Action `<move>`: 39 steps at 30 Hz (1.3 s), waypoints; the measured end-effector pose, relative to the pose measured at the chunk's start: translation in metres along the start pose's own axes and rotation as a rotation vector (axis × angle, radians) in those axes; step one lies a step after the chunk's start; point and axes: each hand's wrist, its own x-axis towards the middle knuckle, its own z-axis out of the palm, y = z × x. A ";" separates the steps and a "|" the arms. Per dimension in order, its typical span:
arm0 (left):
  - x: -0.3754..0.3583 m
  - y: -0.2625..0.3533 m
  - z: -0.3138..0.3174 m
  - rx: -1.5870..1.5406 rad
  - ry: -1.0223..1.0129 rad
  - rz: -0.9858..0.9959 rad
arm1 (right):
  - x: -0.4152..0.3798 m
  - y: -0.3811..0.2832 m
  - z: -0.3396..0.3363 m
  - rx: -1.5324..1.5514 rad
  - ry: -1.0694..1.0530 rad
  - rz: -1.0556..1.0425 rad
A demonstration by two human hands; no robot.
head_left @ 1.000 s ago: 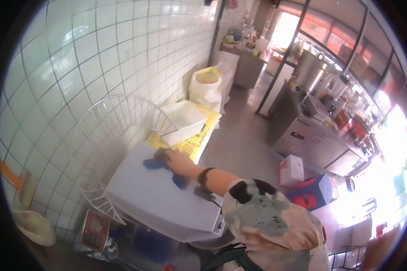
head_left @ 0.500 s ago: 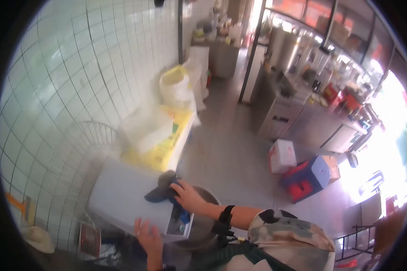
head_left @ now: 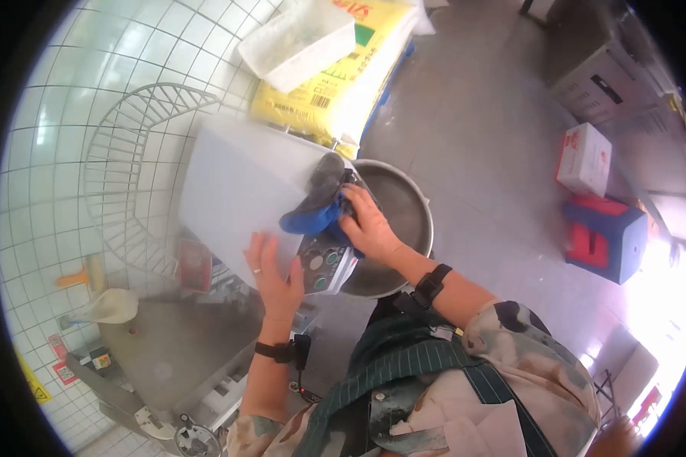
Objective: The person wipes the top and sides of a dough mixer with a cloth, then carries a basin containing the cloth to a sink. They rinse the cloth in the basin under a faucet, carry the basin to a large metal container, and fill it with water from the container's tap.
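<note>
A white machine head (head_left: 240, 179), like a large mixer's, has a dark control panel (head_left: 324, 260) with round buttons on its near end. A blue and dark-grey cap (head_left: 312, 215) lies on top of it, towards the right edge. My right hand (head_left: 368, 226) grips the cap at its right side, thumb and fingers bent; part of the cap is hidden behind them. My left hand (head_left: 274, 276) rests on the near edge of the white cover beside the panel, its fingers apart and holding nothing. A round metal bowl (head_left: 427, 217) sits beneath the machine head.
A wire guard (head_left: 114, 152) stands against the tiled wall at left. Beyond the machine lie yellow sacks (head_left: 312, 99) with a white plastic bin (head_left: 297, 46) on them. A white carton (head_left: 585, 160) and a blue-and-red stool (head_left: 610, 236) stand on the floor at right.
My view has tilted down and moved closer over the machine. My left hand has come to rest on the cover's edge; my right hand stays at the cap.
</note>
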 end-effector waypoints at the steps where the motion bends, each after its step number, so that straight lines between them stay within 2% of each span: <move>1: -0.001 0.002 -0.001 0.021 -0.010 0.005 | 0.005 0.005 -0.001 0.104 0.034 0.083; 5: 0.006 0.000 0.002 0.081 -0.076 0.011 | 0.038 0.042 0.000 0.022 -0.006 0.183; 8: 0.005 -0.003 0.003 0.045 -0.053 0.004 | 0.066 0.040 -0.004 0.005 -0.036 0.133; 10: 0.005 -0.002 0.002 0.057 -0.064 -0.005 | 0.094 0.040 -0.001 -0.033 -0.169 0.104; 11: 0.005 -0.002 0.002 0.060 -0.063 -0.011 | 0.106 0.049 0.008 -0.101 -0.114 -0.018; 12: 0.005 -0.002 0.002 0.059 -0.062 -0.010 | 0.123 0.048 0.011 -0.098 -0.123 -0.017; 14: 0.005 -0.002 0.002 0.062 -0.060 -0.016 | 0.160 0.045 0.017 -0.105 -0.429 0.050; 18: 0.006 -0.002 0.003 0.085 -0.067 -0.012 | 0.206 0.069 0.048 -0.121 -0.482 0.009; 22: 0.007 0.001 0.002 0.108 -0.086 0.006 | 0.210 0.074 0.047 -0.146 -0.484 0.050; 24: 0.007 0.001 0.001 0.109 -0.091 0.008 | 0.192 0.066 0.034 -0.185 -0.468 0.116; 28: 0.008 0.001 0.002 0.107 -0.092 0.012 | 0.097 0.072 0.002 -0.032 -0.013 -0.013; 31: 0.008 0.001 0.003 0.098 -0.081 0.011 | 0.030 0.068 -0.025 0.001 0.036 0.039; 33: 0.008 0.000 0.004 0.097 -0.093 0.025 | 0.008 0.068 -0.047 0.095 -0.133 0.269; 34: 0.008 0.000 0.004 0.105 -0.095 0.031 | 0.005 0.077 -0.056 0.098 -0.122 0.277; 36: 0.008 0.000 0.005 0.114 -0.099 0.036 | 0.015 0.102 -0.070 -0.135 0.024 0.361; 39: 0.006 0.000 0.004 0.134 -0.107 0.027 | 0.043 0.139 -0.083 -0.194 0.077 0.289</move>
